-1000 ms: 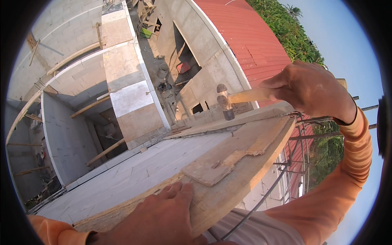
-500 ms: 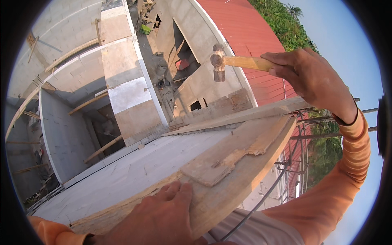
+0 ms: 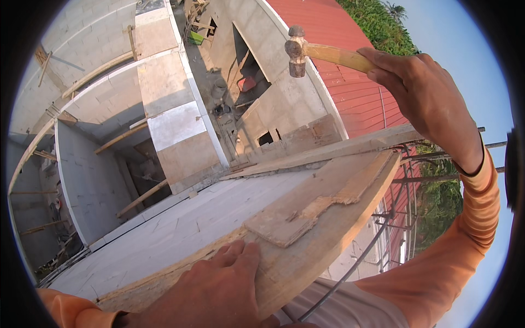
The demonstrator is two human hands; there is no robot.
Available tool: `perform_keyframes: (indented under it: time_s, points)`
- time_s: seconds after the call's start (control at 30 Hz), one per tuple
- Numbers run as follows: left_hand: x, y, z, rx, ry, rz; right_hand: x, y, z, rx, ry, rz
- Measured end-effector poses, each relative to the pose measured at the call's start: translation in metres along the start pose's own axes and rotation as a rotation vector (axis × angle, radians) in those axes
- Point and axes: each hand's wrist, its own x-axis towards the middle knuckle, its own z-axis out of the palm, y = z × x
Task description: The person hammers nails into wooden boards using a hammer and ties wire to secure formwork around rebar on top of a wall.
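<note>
High on the right, my right hand (image 3: 424,95) is closed round the wooden handle of a ball-peen hammer (image 3: 328,53). The hammer's metal head is up in the air, well above the boards. My left hand (image 3: 219,279) lies flat on a wide wooden plank (image 3: 295,273) near the bottom, fingers stretched forward and its thumb hidden. Just beyond those fingertips, a thin piece of plywood (image 3: 284,221) with a torn, splintered edge rests on the plank.
Pale block wall (image 3: 180,229) runs beside the plank, and a long timber (image 3: 339,150) crosses at its far end. Steel rods (image 3: 437,179) stick out at the right. Deep rooms with wooden props (image 3: 143,198) drop away on the left. A red metal roof (image 3: 355,93) lies beyond.
My right hand has lifted the hammer, its head now higher and slightly further right. My left hand stays in place on the plank.
</note>
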Motion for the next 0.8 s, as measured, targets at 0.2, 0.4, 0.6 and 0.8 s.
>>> perform_keyframes:
  time_s: [0.2, 0.4, 0.6, 0.8]
  points:
    - [0.025, 0.004, -0.004, 0.177, -0.391, -0.466, -0.009, 0.017, 0.012, 0.018, -0.302, -0.447]
    - [0.008, -0.022, 0.026, -0.157, 0.062, -0.089, 0.003, 0.008, 0.009, 0.026, 0.024, -0.118]
    - [0.016, -0.040, 0.035, 0.331, -0.080, -0.170, -0.005, 0.023, 0.015, 0.033, -0.305, -0.447]
    - [0.014, -0.010, 0.006, 0.271, -0.211, -0.227, 0.001, 0.003, 0.004, 0.106, -0.202, -0.100]
